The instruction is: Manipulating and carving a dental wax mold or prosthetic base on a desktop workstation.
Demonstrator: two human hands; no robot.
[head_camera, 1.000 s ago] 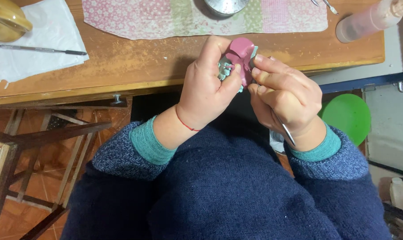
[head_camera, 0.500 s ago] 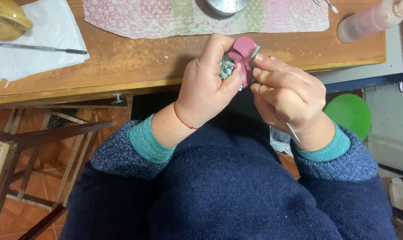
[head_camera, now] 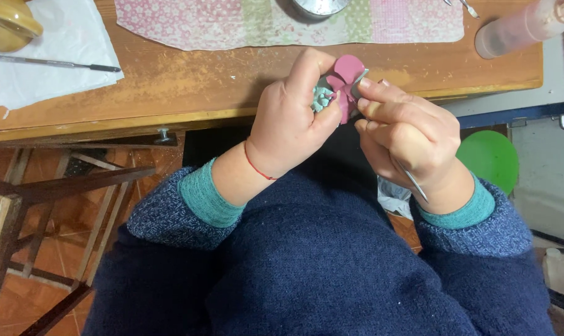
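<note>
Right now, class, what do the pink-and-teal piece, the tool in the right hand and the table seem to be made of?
Pink-and-teal piece: probably modelling clay, matt, with soft moulded shapes.
Tool in the right hand: apparently metal, a thin grey shaft with a slight shine.
Table: wood, with a worn, scuffed orange-brown finish and visible grain.
The left hand holds the piece.

Hands shift slightly toward the wooden table (head_camera: 170, 93)
Left hand (head_camera: 288, 124) and right hand (head_camera: 406, 134) edged up; pink clay piece (head_camera: 346, 84) turned, rounder face showing
</note>
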